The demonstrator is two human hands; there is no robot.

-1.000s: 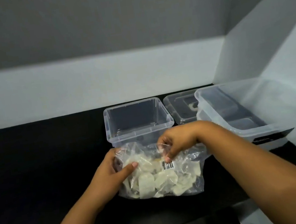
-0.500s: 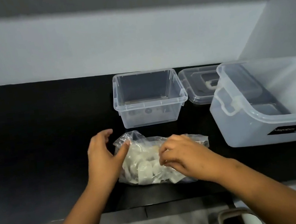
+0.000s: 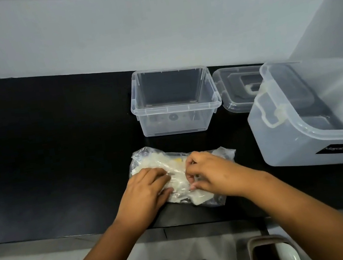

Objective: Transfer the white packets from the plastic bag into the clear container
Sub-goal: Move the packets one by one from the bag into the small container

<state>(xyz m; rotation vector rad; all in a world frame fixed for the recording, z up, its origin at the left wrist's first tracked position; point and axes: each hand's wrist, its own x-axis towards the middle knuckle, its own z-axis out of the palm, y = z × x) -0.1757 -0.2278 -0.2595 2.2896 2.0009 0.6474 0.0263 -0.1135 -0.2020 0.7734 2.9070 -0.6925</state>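
Plastic bag (image 3: 178, 173) of white packets (image 3: 175, 181) lies flat on the black worktop (image 3: 48, 159), long axis left-right, directly nearside of the empty clear container (image 3: 174, 105), with a strip of bare worktop between them. Left hand (image 3: 145, 192) has curled fingers gripping the film at the bag's left-centre; right hand (image 3: 211, 174) pinches the film at centre, so both hands meet over the bag's middle, neither one nearer the container. Judgement: bag not yet opened; packets must travel straight away from the person once it is.
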